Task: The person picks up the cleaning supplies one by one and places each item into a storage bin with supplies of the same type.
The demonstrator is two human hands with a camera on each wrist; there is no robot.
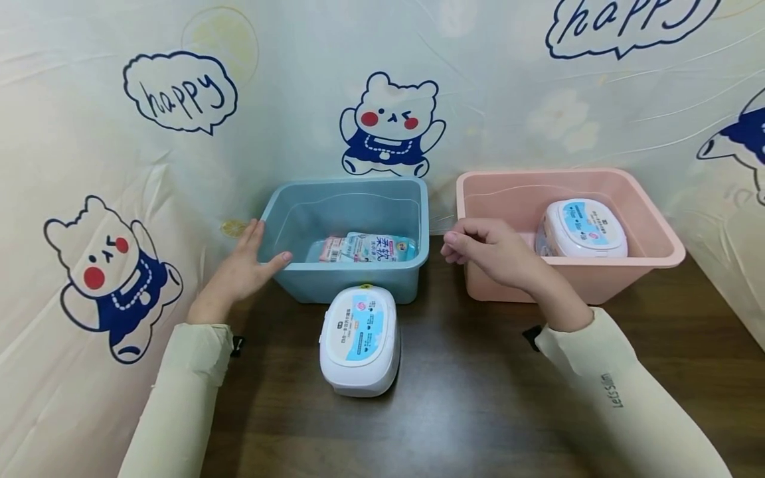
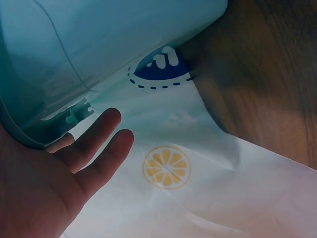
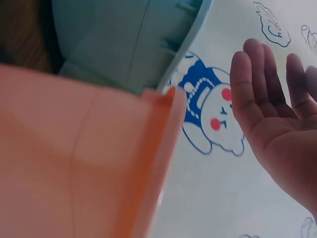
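My left hand (image 1: 239,269) is at the left rim of a blue plastic bin (image 1: 311,282), thumb along the front rim and fingers on the outer side. In the left wrist view the fingers of that hand (image 2: 39,188) extend loosely beside the bin wall (image 2: 124,29). Small printed packets (image 1: 382,247) lie inside the bin. Above the left rim of a pink bin (image 1: 508,285) hovers my right hand (image 1: 493,245), loosely bent and holding nothing. The right wrist view has this hand (image 3: 282,119) apart from the pink rim (image 3: 166,163).
A white lidded box (image 1: 358,338) with a blue label stands on the dark wooden table (image 1: 478,411), just before the blue bin. A similar white box (image 1: 588,229) sits inside the pink bin. Printed sheeting (image 1: 502,99) rises behind and at the sides.
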